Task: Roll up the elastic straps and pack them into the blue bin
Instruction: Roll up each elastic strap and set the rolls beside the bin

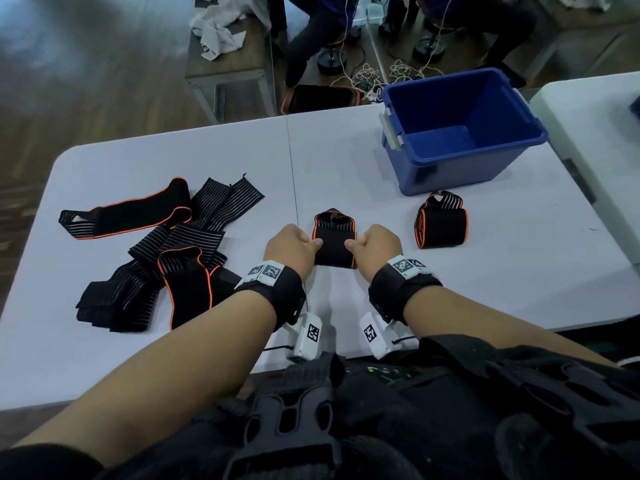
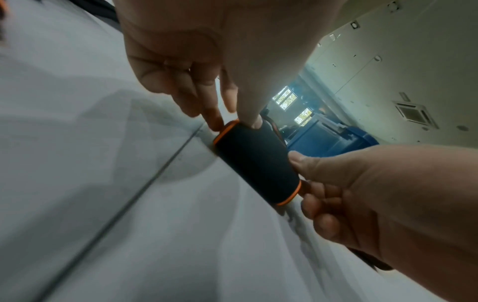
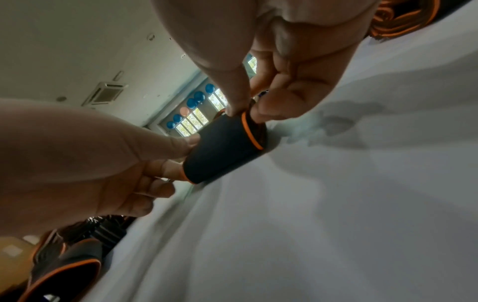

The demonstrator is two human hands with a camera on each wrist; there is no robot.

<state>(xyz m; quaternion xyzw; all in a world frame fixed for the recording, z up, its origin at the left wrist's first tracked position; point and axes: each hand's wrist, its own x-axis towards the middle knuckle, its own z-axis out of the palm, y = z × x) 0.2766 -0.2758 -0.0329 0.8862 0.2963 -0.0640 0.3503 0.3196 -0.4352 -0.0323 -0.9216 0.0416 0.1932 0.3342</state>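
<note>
Both hands grip one rolled strap (image 1: 334, 244) at the middle of the white tabletop (image 1: 346, 161), close to the person's edge. The left hand (image 1: 290, 248) pinches the roll's left end, thumb on top and curled fingers (image 2: 207, 106) at the orange-edged side. The right hand (image 1: 375, 247) holds the opposite end the same way, its thumb pressed on the black fabric and its fingers (image 3: 269, 110) tucked against the orange rim. The roll lies on the tabletop with its axis running left to right; a ribbed, grey-striped portion of the strap shows at its far side. Each wrist wears a black band carrying white marker-tagged camera blocks.

Just to the right, apart from the hands, sits a second rolled strap (image 1: 441, 221), black with orange trim, resting near the foot of the blue bin (image 1: 460, 133). The blue bin stands at the far right of the tabletop, open, with grey latches on its rim; no strap is visible inside the part of it that shows.

To the left, well apart from the hands, lies a loose heap of unrolled straps (image 1: 156, 251), overlapping one another, black with orange edging and grey ribbing.

Beyond the tabletop are a wooden floor, a low bench with white cloths (image 1: 221, 29), and tangled cables (image 1: 374, 74).
</note>
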